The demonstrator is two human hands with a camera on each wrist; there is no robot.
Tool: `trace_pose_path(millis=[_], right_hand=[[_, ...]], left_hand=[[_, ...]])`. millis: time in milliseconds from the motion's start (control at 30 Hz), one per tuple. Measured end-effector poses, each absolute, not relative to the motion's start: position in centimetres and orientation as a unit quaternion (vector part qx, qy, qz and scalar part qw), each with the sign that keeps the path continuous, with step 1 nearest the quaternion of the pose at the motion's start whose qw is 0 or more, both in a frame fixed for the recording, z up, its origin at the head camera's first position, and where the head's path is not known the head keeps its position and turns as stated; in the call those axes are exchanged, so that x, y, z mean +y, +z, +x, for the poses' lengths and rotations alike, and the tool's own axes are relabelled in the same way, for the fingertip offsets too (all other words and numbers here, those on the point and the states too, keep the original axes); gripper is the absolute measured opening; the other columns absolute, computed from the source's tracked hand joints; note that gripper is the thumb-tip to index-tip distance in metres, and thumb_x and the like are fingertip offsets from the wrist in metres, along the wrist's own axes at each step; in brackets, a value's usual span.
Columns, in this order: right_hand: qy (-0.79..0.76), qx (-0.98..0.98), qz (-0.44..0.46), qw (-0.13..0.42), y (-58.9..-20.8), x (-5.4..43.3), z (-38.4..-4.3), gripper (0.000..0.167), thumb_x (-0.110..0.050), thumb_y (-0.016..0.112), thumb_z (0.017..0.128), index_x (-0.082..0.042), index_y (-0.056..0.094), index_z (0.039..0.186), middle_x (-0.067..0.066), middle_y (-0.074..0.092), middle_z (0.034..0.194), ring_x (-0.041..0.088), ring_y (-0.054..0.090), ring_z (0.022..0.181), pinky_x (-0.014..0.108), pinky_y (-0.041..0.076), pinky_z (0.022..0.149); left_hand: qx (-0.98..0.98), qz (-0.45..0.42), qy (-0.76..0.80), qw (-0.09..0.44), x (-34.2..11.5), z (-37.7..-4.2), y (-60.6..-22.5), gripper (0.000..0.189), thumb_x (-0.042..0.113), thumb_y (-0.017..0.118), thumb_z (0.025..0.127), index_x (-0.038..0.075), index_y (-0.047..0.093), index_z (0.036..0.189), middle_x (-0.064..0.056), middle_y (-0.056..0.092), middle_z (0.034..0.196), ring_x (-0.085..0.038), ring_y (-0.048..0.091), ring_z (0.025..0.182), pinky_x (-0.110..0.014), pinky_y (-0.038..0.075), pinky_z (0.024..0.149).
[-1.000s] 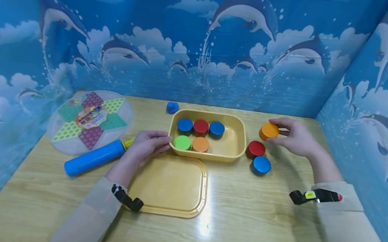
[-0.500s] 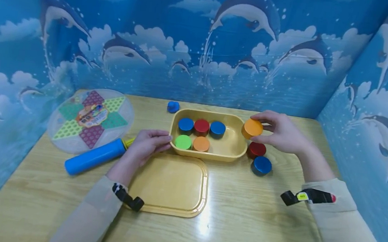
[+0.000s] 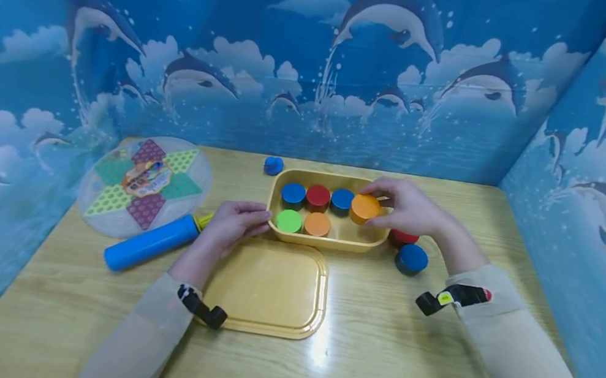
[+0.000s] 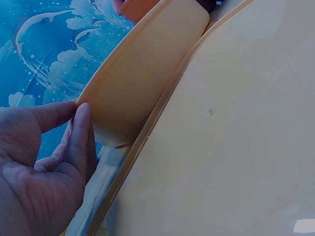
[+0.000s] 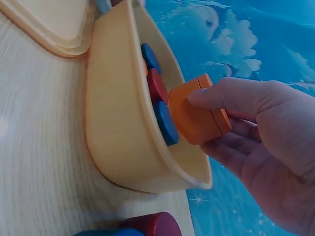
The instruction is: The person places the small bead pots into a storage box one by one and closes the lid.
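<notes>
My left hand point(image 3: 235, 222) pinches the left end rim of a yellow plastic box point(image 3: 349, 246), thumb and fingertips on the edge in the left wrist view. My right hand point(image 3: 409, 207) grips a small orange round tub point(image 5: 197, 110) with a seam near one end, over the right part of the box. Inside the box, a blue tub point(image 3: 293, 195), a red tub point(image 3: 317, 198) and another blue tub point(image 3: 342, 201) form the back row. A green tub point(image 3: 288, 221) and a second orange tub point(image 3: 317, 224) stand in front.
A red tub point(image 3: 403, 239), partly hidden by my right hand, and a blue tub point(image 3: 411, 259) stand right of the box. The flat yellow lid point(image 3: 267, 290) lies in front. Leftward are a blue pump-like cylinder point(image 3: 152, 243) and a star-patterned game board point(image 3: 145, 188). Behind sits a small blue figure point(image 3: 273, 165).
My right hand has carried the orange tub leftward from the table's right side to over the box. My left hand stays on the rim.
</notes>
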State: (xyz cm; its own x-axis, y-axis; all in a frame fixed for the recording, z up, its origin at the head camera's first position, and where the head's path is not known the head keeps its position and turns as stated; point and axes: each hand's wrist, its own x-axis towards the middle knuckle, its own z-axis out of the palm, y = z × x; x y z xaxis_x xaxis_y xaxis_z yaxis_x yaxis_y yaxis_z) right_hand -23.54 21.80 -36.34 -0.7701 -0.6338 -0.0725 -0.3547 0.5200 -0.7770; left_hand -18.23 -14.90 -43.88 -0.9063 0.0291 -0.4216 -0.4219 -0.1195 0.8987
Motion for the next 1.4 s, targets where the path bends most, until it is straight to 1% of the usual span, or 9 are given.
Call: trace_pose_path(millis=[167, 333, 467, 633, 933, 1100, 1233, 1400], right_hand=[[-0.369, 0.856, -0.299, 0.203, -36.6, 20.6, -24.0, 0.059, -0.009, 0.090, 0.086, 0.001, 0.063, 0.138, 0.013, 0.063, 0.133, 0.031, 0.059, 0.123, 0.055, 0.051, 0.112], [-0.329, 0.859, -0.315, 0.237, -37.0, 19.3, -24.2, 0.055, -0.003, 0.085, 0.087, 0.000, 0.064, 0.137, 0.011, 0.064, 0.133, 0.031, 0.060, 0.125, 0.052, 0.053, 0.111], [-0.307, 0.859, -0.320, 0.255, -37.3, 18.4, -24.2, 0.055, -0.002, 0.084, 0.088, 0.002, 0.063, 0.140, 0.011, 0.065, 0.135, 0.032, 0.060, 0.126, 0.050, 0.055, 0.109], [-0.293, 0.859, -0.327, 0.264, -37.7, 17.7, -24.3, 0.055, 0.000, 0.085, 0.088, 0.005, 0.063, 0.139, 0.014, 0.065, 0.136, 0.035, 0.060, 0.128, 0.048, 0.059, 0.104], [-0.293, 0.853, -0.343, 0.263, -38.5, 17.6, -24.3, 0.051, 0.005, 0.083, 0.088, 0.006, 0.066, 0.136, 0.018, 0.067, 0.135, 0.037, 0.063, 0.126, 0.043, 0.062, 0.098], [-0.303, 0.848, -0.341, 0.269, -38.8, 17.6, -24.3, 0.052, 0.007, 0.081, 0.088, 0.008, 0.064, 0.138, 0.020, 0.065, 0.138, 0.039, 0.062, 0.128, 0.043, 0.062, 0.099], [-0.322, 0.844, -0.325, 0.281, -38.9, 17.9, -24.3, 0.055, 0.007, 0.080, 0.089, 0.009, 0.061, 0.140, 0.022, 0.063, 0.141, 0.040, 0.059, 0.132, 0.046, 0.059, 0.103], [-0.336, 0.846, -0.304, 0.282, -38.3, 18.6, -24.0, 0.059, 0.000, 0.084, 0.090, 0.006, 0.060, 0.143, 0.020, 0.062, 0.143, 0.037, 0.059, 0.133, 0.048, 0.055, 0.108]], left_hand=[[0.643, -0.149, 0.736, 0.154, -14.8, -18.2, -43.7, 0.039, 0.003, 0.072, 0.101, -0.008, 0.062, 0.138, -0.022, 0.062, 0.131, -0.021, 0.074, 0.099, -0.031, 0.063, 0.093], [0.639, -0.150, 0.738, 0.154, -14.8, -18.2, -43.6, 0.039, 0.002, 0.072, 0.101, -0.008, 0.062, 0.137, -0.022, 0.062, 0.129, -0.020, 0.074, 0.098, -0.031, 0.063, 0.092], [0.638, -0.151, 0.739, 0.155, -14.8, -18.2, -43.6, 0.038, 0.001, 0.072, 0.101, -0.008, 0.062, 0.136, -0.022, 0.062, 0.128, -0.020, 0.074, 0.098, -0.032, 0.063, 0.092], [0.639, -0.156, 0.736, 0.157, -14.8, -18.3, -43.6, 0.037, 0.001, 0.072, 0.100, -0.007, 0.063, 0.136, -0.021, 0.062, 0.129, -0.021, 0.074, 0.100, -0.032, 0.063, 0.092], [0.636, -0.162, 0.737, 0.161, -14.9, -18.3, -43.8, 0.037, 0.001, 0.072, 0.100, -0.006, 0.063, 0.135, -0.021, 0.062, 0.130, -0.023, 0.074, 0.102, -0.032, 0.063, 0.093], [0.632, -0.158, 0.742, 0.159, -15.0, -18.3, -43.9, 0.037, 0.000, 0.072, 0.100, -0.007, 0.063, 0.135, -0.021, 0.062, 0.129, -0.022, 0.074, 0.100, -0.032, 0.063, 0.093], [0.634, -0.147, 0.743, 0.157, -14.9, -18.2, -43.7, 0.037, 0.000, 0.071, 0.101, -0.008, 0.062, 0.136, -0.021, 0.062, 0.128, -0.021, 0.074, 0.099, -0.032, 0.063, 0.093], [0.635, -0.139, 0.744, 0.156, -15.0, -18.2, -43.8, 0.038, 0.000, 0.070, 0.101, -0.009, 0.061, 0.137, -0.021, 0.063, 0.127, -0.019, 0.075, 0.097, -0.032, 0.063, 0.093]])
